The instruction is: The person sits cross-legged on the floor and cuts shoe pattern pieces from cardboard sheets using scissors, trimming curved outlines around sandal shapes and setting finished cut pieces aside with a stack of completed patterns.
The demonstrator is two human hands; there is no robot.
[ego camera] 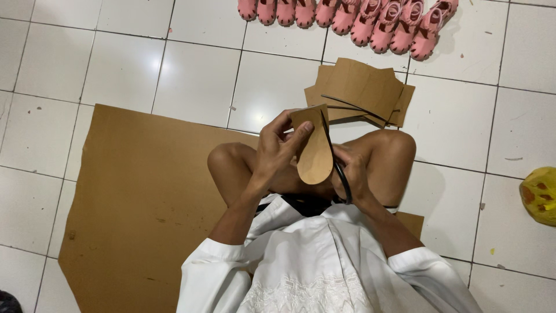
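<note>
My left hand (280,152) holds a brown cardboard piece (314,152) with a rounded, sole-like lower end, thumb and fingers pinching its upper left edge. My right hand (351,174) grips black scissors (339,168), fingers through the handle loops, and the blades run up along the piece's right edge. Both hands hover above my crossed bare knees. I sit on the floor in a white garment.
A large brown cardboard sheet (139,197) lies on the white tiled floor under and left of me. A pile of cut cardboard pieces (362,90) sits beyond my knees. Several pink shoes (353,17) line the top edge. A yellow bag (540,194) lies at the right.
</note>
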